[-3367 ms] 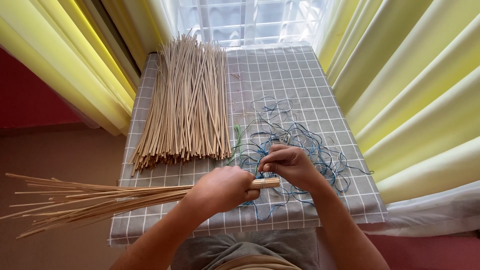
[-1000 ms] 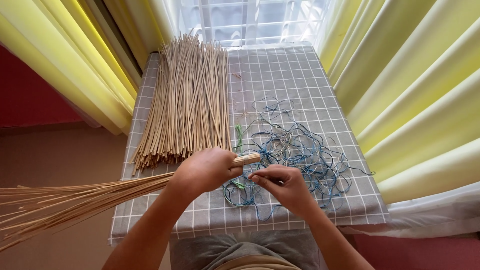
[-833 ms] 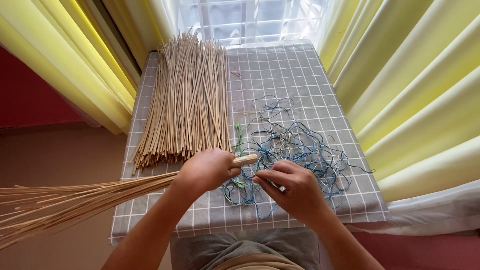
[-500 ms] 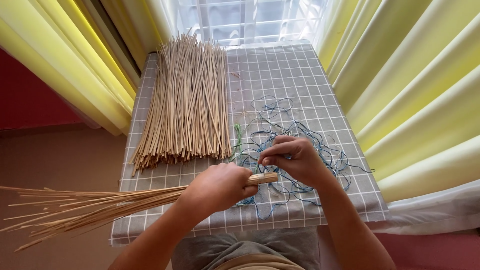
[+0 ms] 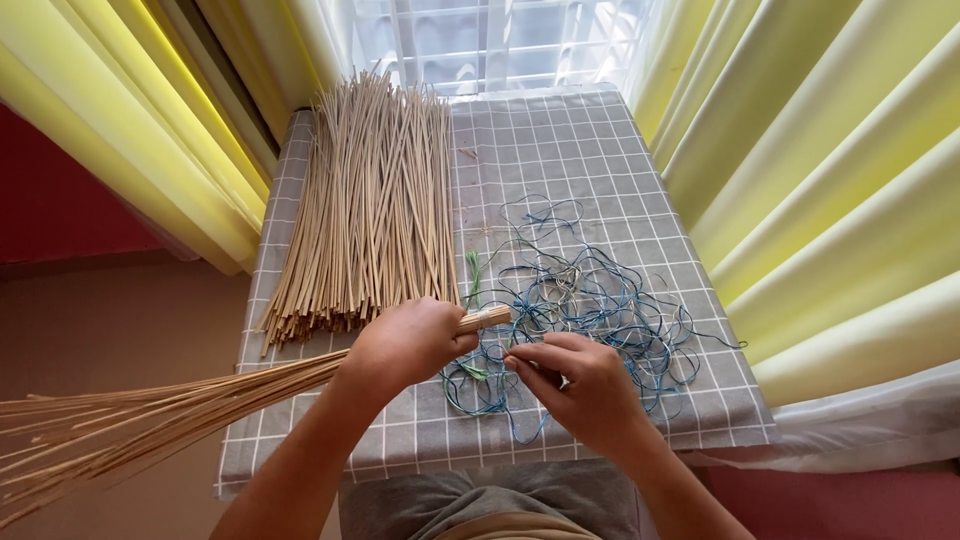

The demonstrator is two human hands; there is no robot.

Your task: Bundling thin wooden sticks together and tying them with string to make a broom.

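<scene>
My left hand point(image 5: 405, 345) grips a bundle of thin tan sticks point(image 5: 150, 420) near its bound end, which pokes out to the right of the fist. The sticks fan out to the lower left, past the table edge. Just right of that end, my right hand point(image 5: 580, 385) pinches a thin blue string between thumb and fingers. The string comes from a loose tangle of blue and green strings point(image 5: 590, 300) lying on the cloth under and beyond both hands.
A grey checked cloth covers the small table point(image 5: 560, 140). A large pile of loose tan sticks point(image 5: 370, 210) lies along its left half. Yellow curtains point(image 5: 820, 170) hang on both sides, with a window at the far end.
My right hand dropped from above the bundle's bound end to below and right of it, keeping hold of the string. The bundle's end tilted up slightly and its fanned end swung lower.
</scene>
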